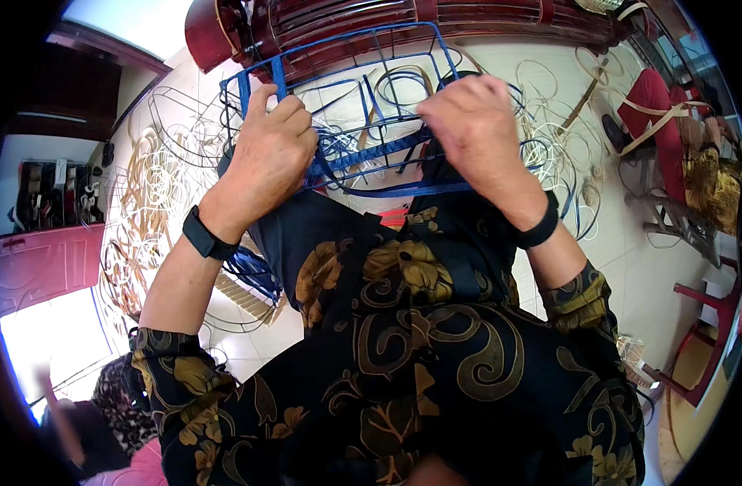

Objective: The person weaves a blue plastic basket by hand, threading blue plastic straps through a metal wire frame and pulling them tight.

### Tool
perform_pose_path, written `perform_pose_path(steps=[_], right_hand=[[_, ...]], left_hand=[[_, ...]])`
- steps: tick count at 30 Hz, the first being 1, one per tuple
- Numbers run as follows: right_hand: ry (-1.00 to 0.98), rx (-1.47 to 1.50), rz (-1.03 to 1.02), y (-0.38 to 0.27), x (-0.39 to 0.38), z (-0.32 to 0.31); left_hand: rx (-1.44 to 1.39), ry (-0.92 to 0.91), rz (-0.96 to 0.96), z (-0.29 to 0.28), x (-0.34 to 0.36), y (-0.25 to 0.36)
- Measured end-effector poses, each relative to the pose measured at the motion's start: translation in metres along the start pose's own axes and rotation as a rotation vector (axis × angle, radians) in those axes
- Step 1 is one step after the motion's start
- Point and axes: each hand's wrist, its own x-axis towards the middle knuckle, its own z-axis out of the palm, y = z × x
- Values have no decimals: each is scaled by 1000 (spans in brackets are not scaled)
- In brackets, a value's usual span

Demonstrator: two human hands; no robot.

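Black shirt [460,348] with gold scrolls fills lower centre, nearest the lens. Beyond it, upper centre: wire basket frame [377,152] with blue strip, long axis running left to right, tilting slightly up at right. Left hand [275,138] curls closed on its left end, beside two upright blue bands [278,77]. Right hand [476,125] overlaps the right end, fingers bunched, blurred; cannot tell if it grips anything. Both equally near. Count: one basket frame, two wristbands [209,235], one other person [658,130] far right. Pale strips [148,170], left: too tangled to count.
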Motion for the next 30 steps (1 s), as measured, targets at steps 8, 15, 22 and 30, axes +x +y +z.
perform_pose_path(steps=[8,15,22,30], right_hand=[[512,-379,521,187,-158,-263],[183,-1106,1586,163,-384,-479],[50,-618,1307,198,-371,-387],[-94,252,258,52,-8,-77]], left_hand=[[-12,27,8,1,-3,-1],[-23,47,11,3,-5,1],[-7,46,36,5,-2,-2],[-67,30,18,10,-4,-3]])
